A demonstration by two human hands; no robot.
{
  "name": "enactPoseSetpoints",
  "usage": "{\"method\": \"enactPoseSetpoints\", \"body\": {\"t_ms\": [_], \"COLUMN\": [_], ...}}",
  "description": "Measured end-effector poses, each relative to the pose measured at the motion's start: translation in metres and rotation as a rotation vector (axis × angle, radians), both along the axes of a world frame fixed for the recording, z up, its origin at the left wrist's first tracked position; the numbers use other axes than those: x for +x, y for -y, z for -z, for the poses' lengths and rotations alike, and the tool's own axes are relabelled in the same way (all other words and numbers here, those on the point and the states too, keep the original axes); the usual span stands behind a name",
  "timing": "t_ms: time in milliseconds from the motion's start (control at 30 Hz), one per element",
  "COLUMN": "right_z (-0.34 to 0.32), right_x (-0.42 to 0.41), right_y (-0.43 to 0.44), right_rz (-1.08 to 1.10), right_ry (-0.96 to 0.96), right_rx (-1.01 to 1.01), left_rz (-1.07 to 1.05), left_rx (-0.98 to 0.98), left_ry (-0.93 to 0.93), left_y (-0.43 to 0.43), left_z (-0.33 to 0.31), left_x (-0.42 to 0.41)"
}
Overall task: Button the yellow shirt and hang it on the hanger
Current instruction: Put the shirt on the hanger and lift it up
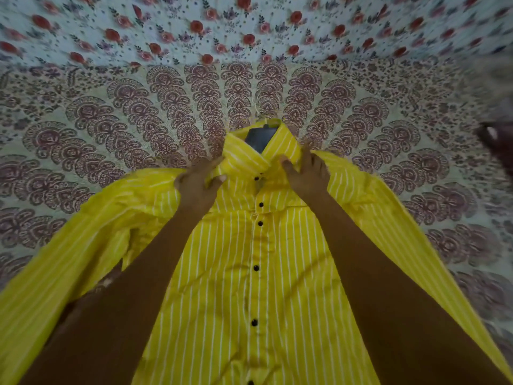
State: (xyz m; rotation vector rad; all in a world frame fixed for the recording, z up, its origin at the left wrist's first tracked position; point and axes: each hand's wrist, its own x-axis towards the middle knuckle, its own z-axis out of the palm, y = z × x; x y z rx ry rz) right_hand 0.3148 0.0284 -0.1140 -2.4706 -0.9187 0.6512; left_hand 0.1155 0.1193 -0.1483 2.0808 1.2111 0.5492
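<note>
The yellow shirt (258, 287) with thin white stripes lies face up on the bed, its placket closed by several black buttons down the middle. Its collar (280, 145) stands up at the far end with a dark label inside. My left hand (198, 182) grips the fabric at the left shoulder beside the collar, thumb on top. My right hand (306, 173) holds the right shoulder, fingers pressed over the cloth next to the collar. Both sleeves spread outward to the left and right. No hanger is in view.
A printed bedsheet (138, 107) with maroon paisley shapes and red roses covers the whole surface under the shirt. A dark blurred object (497, 140) sits at the right edge.
</note>
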Motion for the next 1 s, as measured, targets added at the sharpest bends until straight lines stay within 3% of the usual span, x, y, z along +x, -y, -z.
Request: {"method": "enactPoseSetpoints", "body": {"t_ms": [133,333,767,1000], "right_z": [-0.018,-0.038,-0.031,-0.033], "right_x": [-0.032,-0.042,-0.059,-0.076], "right_y": [0.022,0.020,0.026,0.056], "right_rz": [0.068,0.118,0.206,0.269], "right_ry": [-0.092,-0.234,-0.087,0.156], "right_rx": [0.073,-0.076,-0.019,0.207], "left_rz": [-0.020,-0.019,0.022,0.089], "left_rx": [0.033,-0.079,-0.123,0.155], "left_ry": [-0.007,-0.002,0.274,0.180], "left_y": [0.036,0.044,0.042,0.068], "left_z": [-0.001,-0.009,0.007,-0.016], "left_x": [-0.023,-0.027,-0.038,-0.053]}}
